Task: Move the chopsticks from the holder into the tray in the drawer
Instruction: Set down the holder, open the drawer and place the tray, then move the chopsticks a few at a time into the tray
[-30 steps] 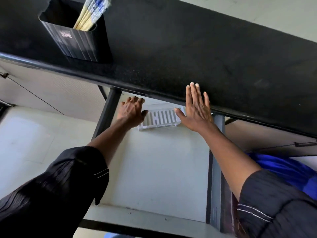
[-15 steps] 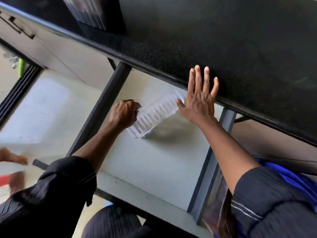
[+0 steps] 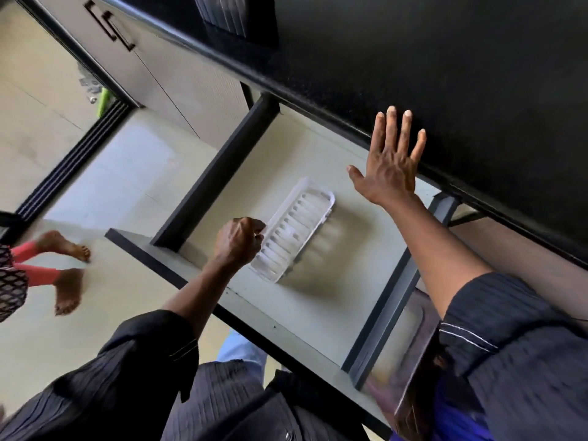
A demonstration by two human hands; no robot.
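Pinching the near rim of the white tray with the left hand, grip closed tight around that edge, knuckles up. Lying slantwise across the open drawer, well clear of both side rails. Hard to tell whether sitting flat on the drawer floor or lifted a touch; a wide soft shadow to its right hints at a lift.

Pressing flat against the front edge of the black table with the right hand, fingers spread wide, grip fully open, nothing held.

Up at the top of the view, only the ribbed lower part of the holder, standing on the table close to its front edge. No chopsticks in sight, so presumably all up there above the frame, none in the tray yet.

Now the risks. Thin, light plastic held by one corner: likely to flex, twist or skid if tugged sharply, and likely to end up crooked, so that long chopsticks miss the slots or bridge over the rim. With the holder so near the edge, easy to knock over on a reach upward without looking, spilling the lot onto the floor. Leaning body weight on the extended drawer also a worry. And off to the left, bare feet of someone passing, near the drawer's corner: a stubbing hazard, and a landing zone for anything dropped.
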